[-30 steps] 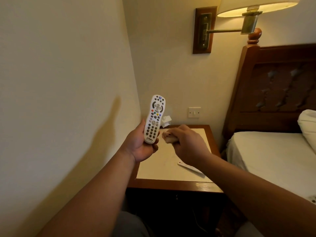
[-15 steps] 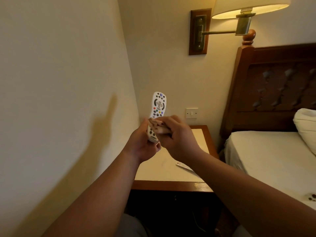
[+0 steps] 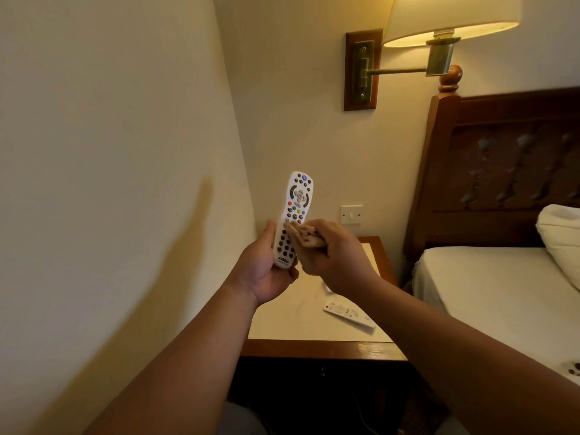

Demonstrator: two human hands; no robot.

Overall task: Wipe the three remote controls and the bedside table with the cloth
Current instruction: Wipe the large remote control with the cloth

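My left hand (image 3: 265, 271) grips the lower end of a white remote control (image 3: 295, 211) with many dark and coloured buttons, holding it upright above the bedside table (image 3: 317, 348). My right hand (image 3: 335, 255) grips a folded beige cloth (image 3: 306, 235) and presses it against the remote's button face, about halfway up. A second white remote (image 3: 348, 313) lies flat on the table's pale top, near its right side. At the frame's right edge, part of a third remote (image 3: 572, 368) lies on the bed.
A wall (image 3: 110, 183) stands close on the left of the table. A bed with a white sheet (image 3: 502, 293), a pillow (image 3: 561, 243) and a dark wooden headboard (image 3: 502, 167) is on the right. A wall lamp (image 3: 448, 23) hangs above, a light switch (image 3: 351, 214) behind.
My right hand has brought the cloth from beside the remote onto its button face and moved it along the buttons. My left hand has raised the remote slightly.
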